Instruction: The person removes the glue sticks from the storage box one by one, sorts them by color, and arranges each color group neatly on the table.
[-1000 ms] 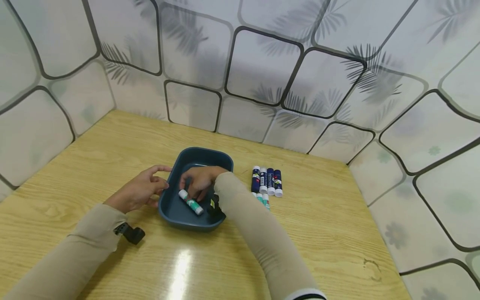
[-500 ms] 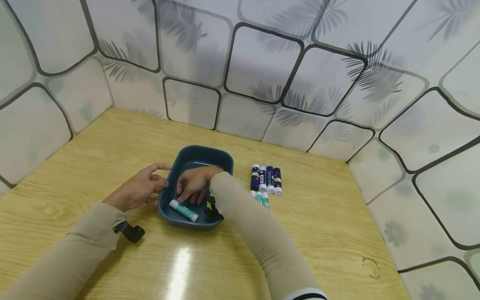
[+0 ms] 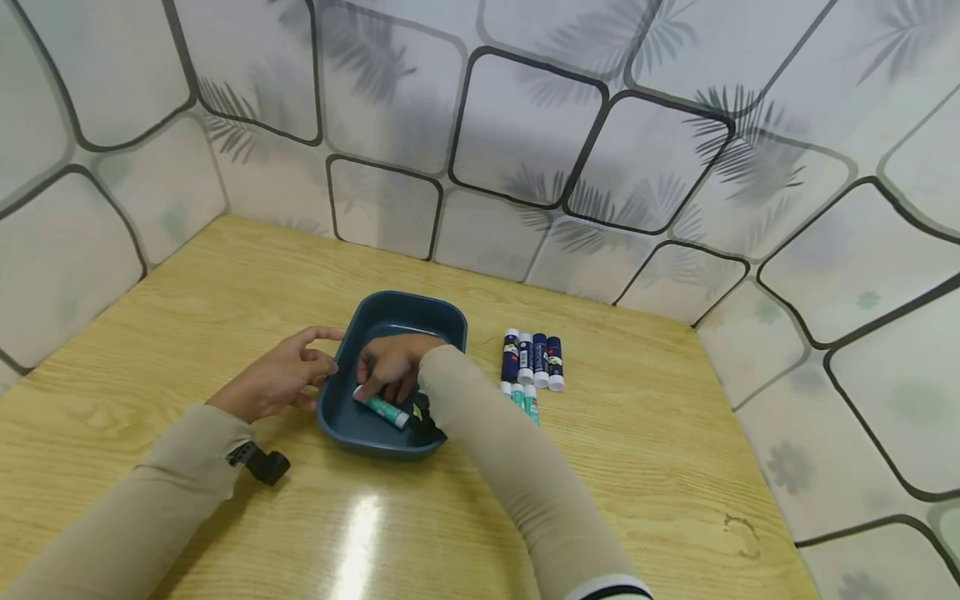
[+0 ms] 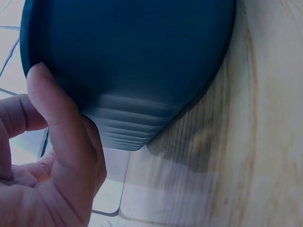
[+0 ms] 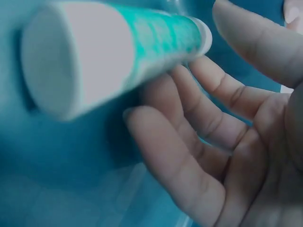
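Observation:
A white and teal glue stick point(image 3: 384, 410) lies slantwise inside a dark blue plastic bin point(image 3: 330, 427). My right hand point(image 3: 393, 364) reaches down into the bin, over the stick's far end. In the right wrist view, the fingers point(image 5: 163, 146) are loosely bent beside and under the glue stick point(image 5: 161, 40), fingertips right at it, while the thumb point(image 5: 255, 40) stands apart from it. My left hand point(image 3: 281, 379) rests against the bin's left side. Its thumb point(image 4: 59, 109) touches the outer wall near the rim, and the index finger stretches toward the far side.
Several navy and white glue sticks point(image 3: 533, 358) lie in a row on the wooden table point(image 3: 637, 433), right of the bin. Nearer me, teal and white glue sticks point(image 3: 531, 404) are partly covered by my right sleeve point(image 3: 517, 467). A patterned wall point(image 3: 495, 242) borders the table.
The glue stick in the bin shifted toward me and left, then back toward the right hand. That hand's thumb now overlaps the stick's far end. The left hand stayed at the bin's side.

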### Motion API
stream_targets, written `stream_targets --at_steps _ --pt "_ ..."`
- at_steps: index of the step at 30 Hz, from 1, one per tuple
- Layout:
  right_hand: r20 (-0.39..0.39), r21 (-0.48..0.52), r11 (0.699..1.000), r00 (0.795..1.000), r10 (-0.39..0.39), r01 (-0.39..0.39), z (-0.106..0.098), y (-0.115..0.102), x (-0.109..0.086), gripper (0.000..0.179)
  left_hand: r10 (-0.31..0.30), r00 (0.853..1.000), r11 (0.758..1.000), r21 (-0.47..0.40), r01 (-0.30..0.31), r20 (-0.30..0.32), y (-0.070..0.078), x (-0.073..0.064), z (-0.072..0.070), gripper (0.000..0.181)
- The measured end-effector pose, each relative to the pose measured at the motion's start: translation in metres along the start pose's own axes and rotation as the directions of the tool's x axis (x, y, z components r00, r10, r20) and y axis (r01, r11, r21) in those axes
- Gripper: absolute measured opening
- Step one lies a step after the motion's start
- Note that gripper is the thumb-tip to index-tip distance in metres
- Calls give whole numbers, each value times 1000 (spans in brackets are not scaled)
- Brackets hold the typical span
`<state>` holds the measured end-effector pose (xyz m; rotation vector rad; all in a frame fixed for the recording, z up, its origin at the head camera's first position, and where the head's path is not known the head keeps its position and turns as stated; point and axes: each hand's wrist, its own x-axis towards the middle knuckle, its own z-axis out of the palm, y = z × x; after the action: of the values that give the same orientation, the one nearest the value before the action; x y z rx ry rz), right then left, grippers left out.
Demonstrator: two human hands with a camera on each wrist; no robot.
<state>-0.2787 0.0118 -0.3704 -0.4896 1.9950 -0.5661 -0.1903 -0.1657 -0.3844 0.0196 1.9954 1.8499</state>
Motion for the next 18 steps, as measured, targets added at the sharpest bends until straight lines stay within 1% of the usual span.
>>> stream_targets --at_steps 4,8,13,18 --pt "-12 -39 999 1000 -5 5 1 -1 -1 29 -1 1000 1000 3 1 -2 0 0 0 54" --pt "-7 -48 999 1000 -16 15 0 -1 -1 26 -1 1000 1000 4 1 -9 0 1 0 54" --pt "13 10 999 999 -51 51 -4 2 0 21 -6 1000 1000 -5 5 -9 -1 1 1 54" --pt "-34 86 991 994 -102 105 -9 4 -1 21 -7 1000 1000 13 7 -18 -1 0 2 56"
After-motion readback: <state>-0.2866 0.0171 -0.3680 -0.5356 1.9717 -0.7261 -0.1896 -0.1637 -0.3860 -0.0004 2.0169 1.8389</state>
